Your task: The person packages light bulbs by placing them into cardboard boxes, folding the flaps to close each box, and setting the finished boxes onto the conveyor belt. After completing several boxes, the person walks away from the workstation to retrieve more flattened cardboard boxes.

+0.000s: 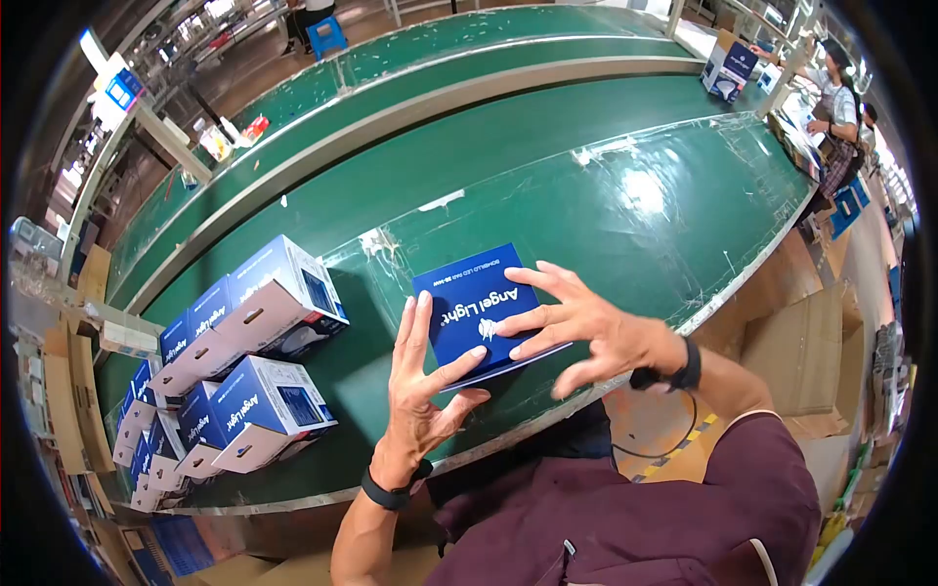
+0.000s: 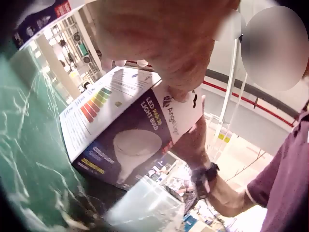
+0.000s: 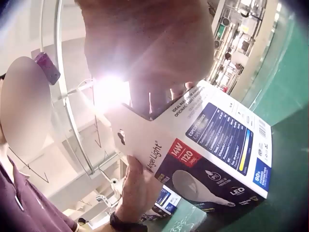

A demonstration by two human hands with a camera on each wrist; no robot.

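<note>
A blue and white Angel Light bulb box stands on the green surface between the two hands. At its left edge is the left hand, fingers extended, the index fingertip touching the blue face. The right hand spreads its fingers over the right part of that face, thumb held apart. In the left wrist view, the left hand is above the box, whose side shows a bulb picture. The right wrist view has the right hand over the box; its palm side is partly hidden.
Rows of similar boxes stand on the left part of the green worktop. A metal rail runs behind it. Far right, a person stands near another box. Cardboard lies at the right below the table edge.
</note>
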